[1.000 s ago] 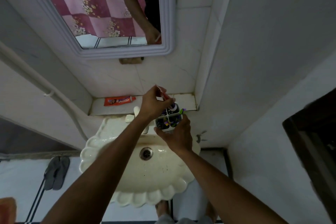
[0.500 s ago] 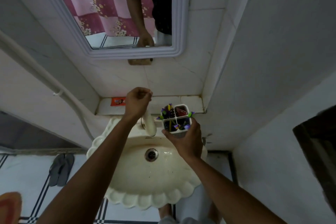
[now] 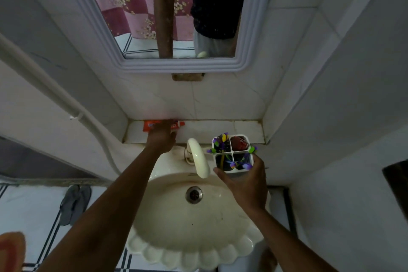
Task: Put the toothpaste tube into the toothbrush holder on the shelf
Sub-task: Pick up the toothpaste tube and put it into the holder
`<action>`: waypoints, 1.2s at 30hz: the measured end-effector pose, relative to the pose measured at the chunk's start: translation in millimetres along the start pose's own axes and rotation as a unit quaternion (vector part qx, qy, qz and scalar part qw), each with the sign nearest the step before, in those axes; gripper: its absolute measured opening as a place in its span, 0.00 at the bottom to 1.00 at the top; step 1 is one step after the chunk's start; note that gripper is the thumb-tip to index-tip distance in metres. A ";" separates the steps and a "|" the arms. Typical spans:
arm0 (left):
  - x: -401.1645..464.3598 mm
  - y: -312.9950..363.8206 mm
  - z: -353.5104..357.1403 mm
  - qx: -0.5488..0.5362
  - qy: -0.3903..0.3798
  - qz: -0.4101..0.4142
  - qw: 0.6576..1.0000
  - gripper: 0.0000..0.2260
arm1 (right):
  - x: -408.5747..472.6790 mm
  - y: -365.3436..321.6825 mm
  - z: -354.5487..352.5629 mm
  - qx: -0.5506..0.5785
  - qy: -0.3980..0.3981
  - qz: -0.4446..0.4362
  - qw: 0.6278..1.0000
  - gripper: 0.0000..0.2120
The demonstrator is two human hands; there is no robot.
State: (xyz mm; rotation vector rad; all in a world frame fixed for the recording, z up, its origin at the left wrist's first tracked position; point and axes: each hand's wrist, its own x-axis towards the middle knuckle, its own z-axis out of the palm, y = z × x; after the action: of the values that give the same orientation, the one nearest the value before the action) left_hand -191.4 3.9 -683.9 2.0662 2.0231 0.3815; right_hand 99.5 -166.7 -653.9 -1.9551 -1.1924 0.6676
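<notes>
On the white tiled shelf (image 3: 220,128), the left hand (image 3: 162,137) covers a flat orange-red toothpaste tube (image 3: 148,125); its grip cannot be told. The right hand (image 3: 247,183) holds a white four-compartment plastic toothbrush holder (image 3: 231,153).

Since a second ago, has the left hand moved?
Yes. The left hand went from the white four-compartment holder leftward to the orange tube on the shelf.
</notes>
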 end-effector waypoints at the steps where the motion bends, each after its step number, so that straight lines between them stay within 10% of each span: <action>1: 1.7 -4.8 5.4 0.023 -0.013 0.000 1.000 0.23 | 0.1 0.8 0.8 -0.004 0.001 -0.001 1.000 0.58; 22: 17.7 -3.3 -12.9 0.223 -0.149 -0.013 0.963 0.25 | -5.5 -7.3 6.2 -0.014 0.023 0.003 1.000 0.59; 31: -14.1 56.2 -84.5 0.015 0.012 0.031 0.999 0.14 | -8.4 -6.5 3.5 -0.012 0.023 -0.004 1.000 0.58; 36: -38.8 111.9 -151.7 -0.115 -0.163 0.093 0.975 0.16 | -7.4 -11.0 0.6 -0.010 0.010 0.001 1.000 0.58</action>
State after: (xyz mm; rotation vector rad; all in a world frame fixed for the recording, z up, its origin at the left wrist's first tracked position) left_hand -138.0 -40.9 -504.5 2.0234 1.5297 0.2710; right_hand 90.2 -169.9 -645.0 -1.9741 -1.1904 0.6387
